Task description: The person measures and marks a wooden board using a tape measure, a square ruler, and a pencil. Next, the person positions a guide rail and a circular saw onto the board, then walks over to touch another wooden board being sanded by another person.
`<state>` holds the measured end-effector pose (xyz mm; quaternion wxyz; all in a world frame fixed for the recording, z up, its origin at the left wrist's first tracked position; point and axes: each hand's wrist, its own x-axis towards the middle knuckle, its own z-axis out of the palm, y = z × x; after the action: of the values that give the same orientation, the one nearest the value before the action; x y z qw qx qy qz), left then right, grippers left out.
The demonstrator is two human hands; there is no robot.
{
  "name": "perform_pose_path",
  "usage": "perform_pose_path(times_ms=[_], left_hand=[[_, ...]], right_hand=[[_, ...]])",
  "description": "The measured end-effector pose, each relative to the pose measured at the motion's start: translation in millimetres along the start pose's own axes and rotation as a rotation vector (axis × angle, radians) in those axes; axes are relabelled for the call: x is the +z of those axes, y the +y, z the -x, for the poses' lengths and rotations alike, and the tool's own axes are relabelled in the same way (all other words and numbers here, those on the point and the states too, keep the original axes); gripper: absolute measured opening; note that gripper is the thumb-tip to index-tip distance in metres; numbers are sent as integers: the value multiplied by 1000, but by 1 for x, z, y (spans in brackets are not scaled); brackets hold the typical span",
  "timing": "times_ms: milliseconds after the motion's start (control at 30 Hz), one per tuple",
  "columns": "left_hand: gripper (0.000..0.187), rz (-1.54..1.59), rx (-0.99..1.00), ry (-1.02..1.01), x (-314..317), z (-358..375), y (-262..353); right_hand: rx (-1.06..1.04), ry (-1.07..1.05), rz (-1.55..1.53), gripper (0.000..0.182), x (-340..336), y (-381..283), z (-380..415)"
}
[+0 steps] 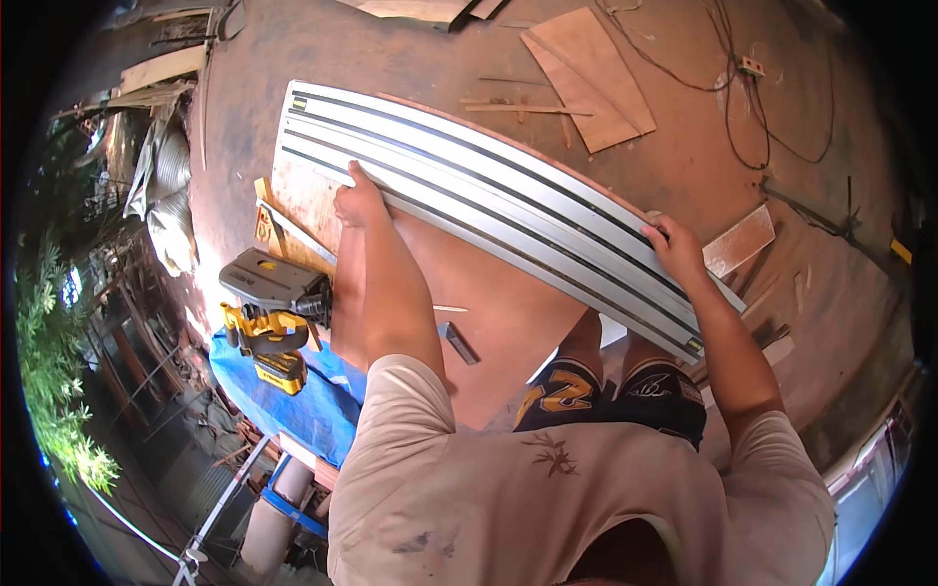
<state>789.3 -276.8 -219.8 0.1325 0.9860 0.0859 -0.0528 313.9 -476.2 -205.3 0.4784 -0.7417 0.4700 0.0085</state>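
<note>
We've got the metal rail (489,200) slanting from far left to near right across the wood sheet (469,266), both hands gripping it: left hand (362,200) on its near edge, right hand (676,250) on the far edge, closer to the near-right end.

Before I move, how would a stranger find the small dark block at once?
Find the long silver rail across the view. Below it in the picture, a brown board carries the small dark block, near the left forearm. Unlike the thin pale stick beside it, this is short and thick.
</note>
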Motion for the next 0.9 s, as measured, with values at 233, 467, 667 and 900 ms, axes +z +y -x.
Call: perform_pose_path(times_ms=[233,467,667,900], left_hand=[[61,61,159,169,22,-12,-18],[60,86,148,125,23,-14,-18],[60,120,143,115,27,-18,-23],[57,106,174,160,23,-10,-17]], right_hand=[[1,12,72,26,-3,-9,0],[51,-10,59,27,-5,-16,-3],[76,15,99,26,-4,-18,-4],[39,71,98,27,1,-17,-3]])
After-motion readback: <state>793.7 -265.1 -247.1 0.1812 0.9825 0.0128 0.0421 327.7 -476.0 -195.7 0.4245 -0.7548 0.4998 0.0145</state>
